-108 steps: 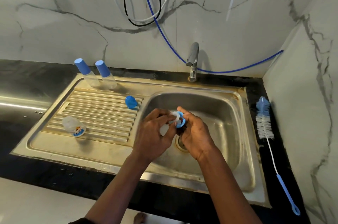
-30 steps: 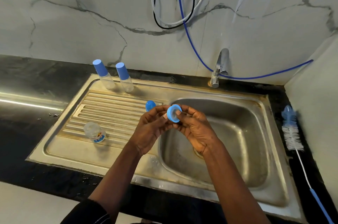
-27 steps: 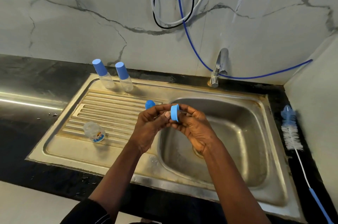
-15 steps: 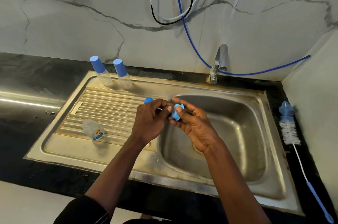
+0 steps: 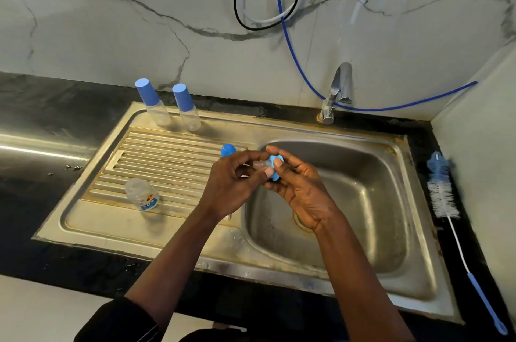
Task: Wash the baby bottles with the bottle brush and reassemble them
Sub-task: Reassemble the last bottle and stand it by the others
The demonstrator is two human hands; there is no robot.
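Observation:
Above the left rim of the sink basin (image 5: 363,202), both hands meet on a blue bottle ring (image 5: 276,167) with a clear teat (image 5: 261,164) poking out of it. My right hand (image 5: 301,188) holds the ring between thumb and fingers. My left hand (image 5: 234,185) pinches the teat with its fingertips. An open clear bottle (image 5: 142,194) lies on its side on the ribbed drainboard (image 5: 156,163). A blue cap (image 5: 228,150) sits on the drainboard just behind my left hand. Two capped bottles (image 5: 152,103) (image 5: 186,107) stand at the drainboard's back edge.
The bottle brush (image 5: 444,193) lies on the black counter right of the sink, its blue handle pointing toward me. The tap (image 5: 336,93) stands behind the basin with no water running. Hoses (image 5: 284,20) hang on the marble wall.
The hands turned the blue ring over between them. The teat now pokes out on the left side, and my left fingertips have taken hold of it.

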